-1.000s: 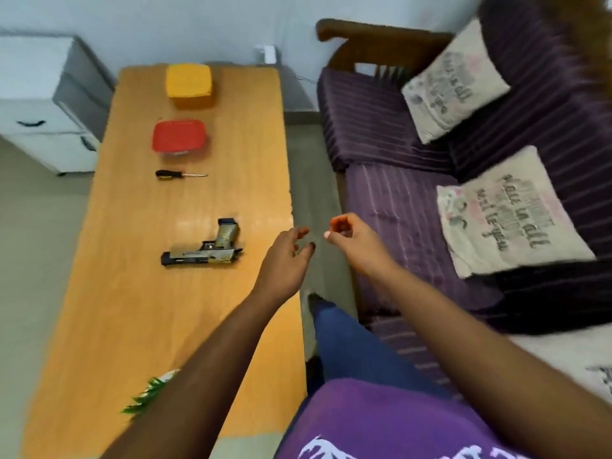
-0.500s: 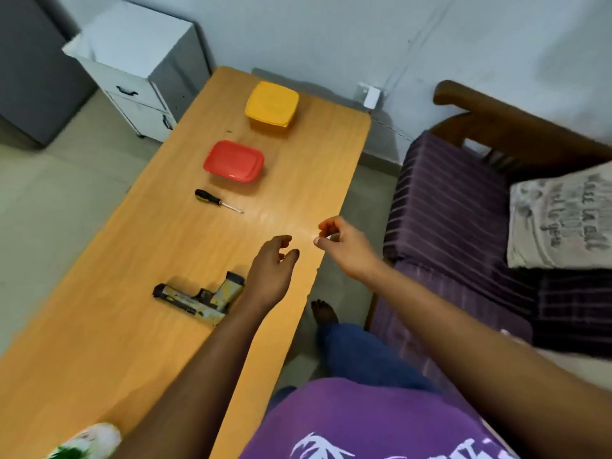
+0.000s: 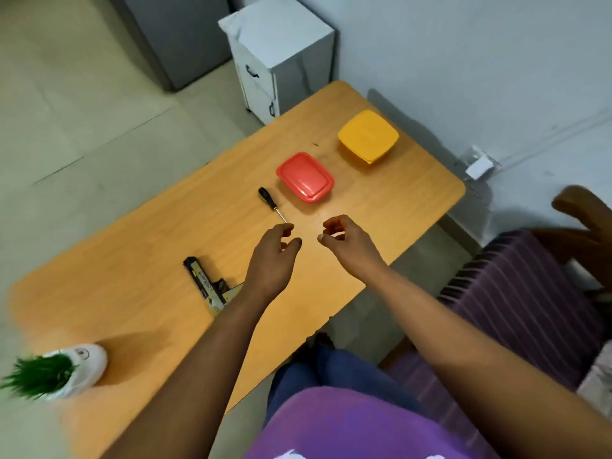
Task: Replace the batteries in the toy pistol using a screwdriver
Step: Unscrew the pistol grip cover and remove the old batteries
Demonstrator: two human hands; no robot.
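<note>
I'd send my left hand point(image 3: 273, 260) (fingers loosely curled, empty; right hand point(image 3: 347, 240) likewise) onto the black-handled steel screwdriver point(image 3: 272, 204) mid-table, gripping its handle.

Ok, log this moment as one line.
left hand: empty, above table | right hand: empty | screwdriver: untouched | toy pistol: on table

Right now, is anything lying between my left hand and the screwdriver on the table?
Nothing visible does. The left hand hovers just short of the screwdriver tip, with only bare table between; the red container sits off to the side.
</note>
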